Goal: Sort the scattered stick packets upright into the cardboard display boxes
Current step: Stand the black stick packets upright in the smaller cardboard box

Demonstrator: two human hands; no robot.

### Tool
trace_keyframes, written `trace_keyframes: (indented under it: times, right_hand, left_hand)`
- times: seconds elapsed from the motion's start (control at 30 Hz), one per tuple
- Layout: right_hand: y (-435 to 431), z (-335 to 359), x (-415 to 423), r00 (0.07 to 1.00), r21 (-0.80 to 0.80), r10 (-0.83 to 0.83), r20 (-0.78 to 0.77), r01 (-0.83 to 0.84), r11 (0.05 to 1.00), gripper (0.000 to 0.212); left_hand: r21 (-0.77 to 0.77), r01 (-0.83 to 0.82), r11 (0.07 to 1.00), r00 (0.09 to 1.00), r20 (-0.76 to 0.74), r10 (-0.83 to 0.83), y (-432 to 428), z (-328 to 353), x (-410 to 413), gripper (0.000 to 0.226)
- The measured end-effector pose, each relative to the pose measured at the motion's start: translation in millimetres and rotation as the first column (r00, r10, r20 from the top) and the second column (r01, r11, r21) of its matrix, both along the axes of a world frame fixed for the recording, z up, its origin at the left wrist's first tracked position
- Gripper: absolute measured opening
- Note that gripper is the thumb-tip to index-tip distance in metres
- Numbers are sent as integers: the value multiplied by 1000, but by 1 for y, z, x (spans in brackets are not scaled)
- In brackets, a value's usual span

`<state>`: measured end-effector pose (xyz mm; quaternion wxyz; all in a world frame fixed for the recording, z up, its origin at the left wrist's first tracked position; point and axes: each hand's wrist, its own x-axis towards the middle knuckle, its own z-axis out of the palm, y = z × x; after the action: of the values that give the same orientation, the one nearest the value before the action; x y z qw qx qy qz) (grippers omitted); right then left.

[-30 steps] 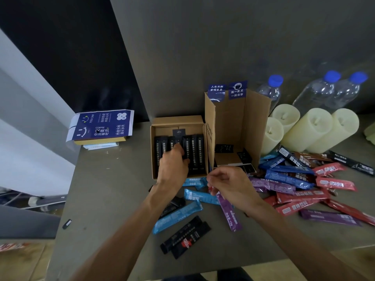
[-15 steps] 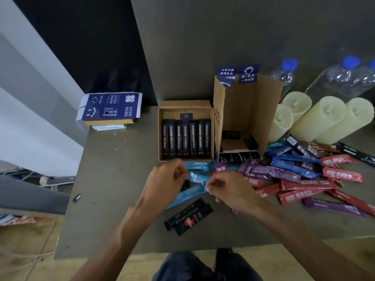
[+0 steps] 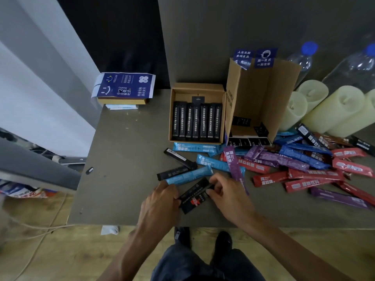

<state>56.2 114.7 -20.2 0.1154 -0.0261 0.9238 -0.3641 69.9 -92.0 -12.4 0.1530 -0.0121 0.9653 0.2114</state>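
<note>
Two black packets (image 3: 193,196) lie flat near the front edge of the bench (image 3: 121,179), between the hands. The left hand (image 3: 162,201) pinches their nearer end, and the right hand (image 3: 227,196) pinches the farther end. The box (image 3: 197,87) stands well behind.

The left hand (image 3: 160,201) is pulling back toward the near edge of the tabletop (image 3: 125,159), out of the low cardboard box (image 3: 197,87) where it was reaching in among the row of black packets a second ago. It is now taking hold of the left end of the pair of black packets (image 3: 193,196). The right hand (image 3: 227,194) is moving nearer too, away from the purple packet (image 3: 235,169), its curled fingers (image 3: 212,192) pinching the right end of the same pair.
</note>
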Motion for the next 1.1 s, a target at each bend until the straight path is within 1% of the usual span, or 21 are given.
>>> trace_keyframes:
  times: [0.07,0.13,0.17,0.2,0.23,0.27,0.3,0.33,0.43,0.5,0.6,0.7,0.77,0.83,0.97,1.03,1.1]
  right_hand:
    - [1,2,-2,999,-27,-28,24,28,999,21]
    - [2,6,-4,997,-54,-55,62,58,997,20]
    - [2,9,-6,992,-103,-75,103,86,991,18]
    - [1,14,-6,979,-200,-102,177,137,970,18]
    - [-1,19,-7,954,-335,-121,275,213,918,20]
    - [-2,25,-7,921,-457,-121,370,294,839,21]
    - [-2,30,-9,896,-532,-118,428,355,769,22]
    - [-2,32,-10,885,-558,-122,449,385,735,21]
    - [-1,37,-15,877,-573,-134,462,410,709,13]
    - [0,39,-17,879,-574,-134,458,408,710,11]
    - [0,41,-18,898,-561,-118,424,363,744,17]
    - [0,39,-17,906,-570,-100,412,342,747,20]
    - [-1,37,-16,907,-574,-94,412,338,746,20]
    - [-2,36,-16,907,-572,-93,410,335,748,20]
    - [-2,38,-18,915,-576,-92,392,323,751,15]
    - [-1,38,-19,930,-535,-81,358,275,799,9]
    - [1,39,-20,959,-436,-32,282,158,886,3]
  left_hand:
    - [4,-9,1000,1000,-21,9,1,0,3,5]
    - [35,-16,999,996,-87,19,2,2,6,8]
    - [60,-22,998,991,-134,30,3,3,8,10]
    - [88,-17,996,981,-193,34,4,5,10,11]
    - [102,3,995,967,-255,24,4,7,12,12]
    - [108,30,994,948,-319,6,4,8,14,12]
    - [110,55,992,928,-373,-10,4,9,15,12]
    - [115,84,990,908,-418,-28,3,10,17,12]
    - [172,174,970,883,-463,-77,1,10,21,14]
    - [255,175,951,900,-434,-49,1,9,23,8]
    - [360,39,932,953,-295,74,3,8,26,16]
    - [394,-64,917,969,-195,152,5,8,30,23]
    - [463,-123,878,970,-132,206,6,10,32,29]
    - [564,-213,798,957,-44,287,7,13,33,30]
    - [719,-348,601,911,107,399,7,15,30,21]
    - [767,-373,523,886,128,445,5,21,24,18]
    - [790,-387,475,862,127,490,3,28,14,15]
